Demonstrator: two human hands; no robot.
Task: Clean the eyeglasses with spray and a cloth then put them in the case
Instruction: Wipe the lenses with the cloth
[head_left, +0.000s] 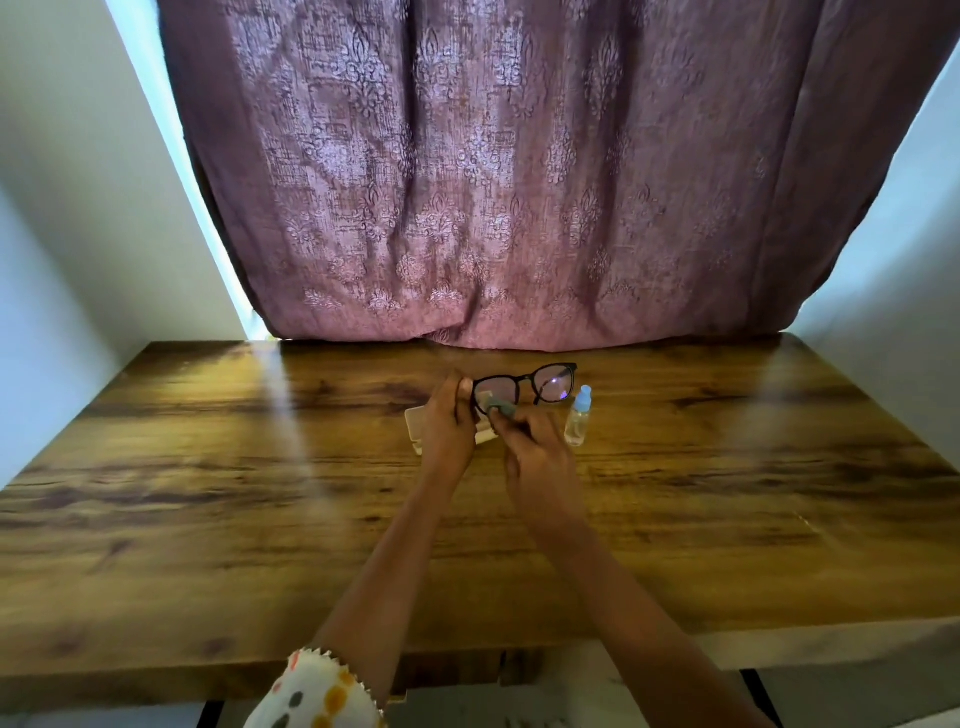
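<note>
The eyeglasses (531, 383), with a thin glossy black frame and rounded lenses that catch a pinkish reflection, are held up just above the wooden table (208, 493), near the middle of its far edge. The left hand (449, 422) pinches the frame at its left end, thumb and fingers curled round it. The right hand (536, 453) pinches a small, soft, grey-green cloth (500, 409), bunched between its fingertips and pressed against the lower part of the left lens. The right lens is uncovered and shows a small bright glint. Under and behind the left hand lies a pale cream case (417, 423) with rounded corners, flat on the table and mostly hidden by the hand; whether it is open cannot be told. Just to the right of the right hand stands a small clear spray bottle (576, 422), upright, cylindrical, with a pale blue cap, near the glasses but apart from them. The table top is smooth and slightly shiny, with dark brown grain streaks running along its width and pale bands of reflected light. A heavy mauve curtain (493, 182) with a woven damask pattern hangs in folds down to the far edge. At the near edge, the left arm wears a white sleeve (317, 699) with orange and grey dots and a zigzag-cut cuff.
</note>
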